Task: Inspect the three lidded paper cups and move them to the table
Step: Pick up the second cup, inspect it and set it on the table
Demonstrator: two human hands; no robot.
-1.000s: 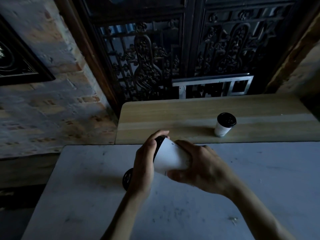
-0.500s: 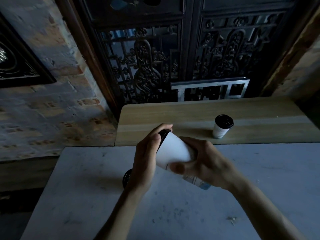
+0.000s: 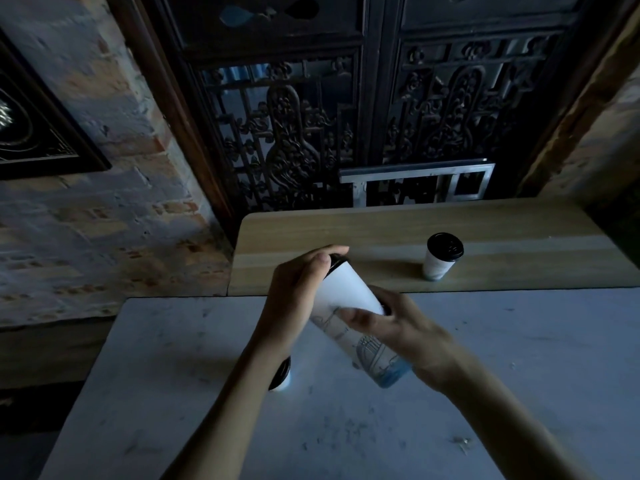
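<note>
Both hands are closed on one cup (image 3: 349,306), held tilted above the white table (image 3: 502,358). The left hand (image 3: 294,306) wraps the lid end, thumb and fingers curled round the black lid, which points up and away to the far left. The right hand (image 3: 398,330) grips the lower body from the right, its thumb lying across the printed side, while the bluish base points down and toward the near right. Held like this, lid high and base low, the cup shows its printed line drawing to the camera; this looks like the inspection step, with one hand at each end so the cup can be rolled and checked all round without loosening the lid.

Just under the left forearm stands a second cup (image 3: 282,375), on the white table, mostly hidden by the arm; only a dark lid edge and a sliver of pale wall show. It seems to have been set down there already.

Farther off, to the right, a third cup (image 3: 441,258) stands upright on the wooden counter (image 3: 346,230) that butts against the table's far edge. It is well apart from both hands and, by its place, not yet dealt with.

Behind the counter stand dark carved screens, and a brick wall runs along the left.
</note>
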